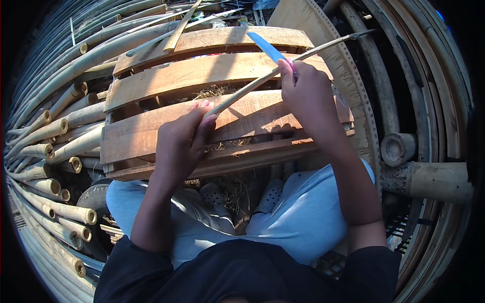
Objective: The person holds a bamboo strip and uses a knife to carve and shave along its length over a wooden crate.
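My left hand (183, 139) is closed round the near end of a thin bamboo stick (251, 87). From there the stick slants up to the right, past my right hand, to a dark pointed tip beyond the slatted surface. My right hand (308, 93) grips a knife (267, 47) with a blue blade; a bit of purple handle shows between the fingers. The blade points up and to the left, and its base lies at the stick. Whether the edge touches the stick, I cannot tell. Both hands are above a wooden slatted pallet (202, 76) in front of my knees.
Bamboo poles (76, 121) are stacked along the left. Loose split strips (183, 25) lie on the pallet's far edge. A curved plywood sheet (356, 86) stands at the pallet's right, with a thick bamboo piece (397, 149) and long poles (437, 76) beyond. Shavings (217, 92) sit between the slats.
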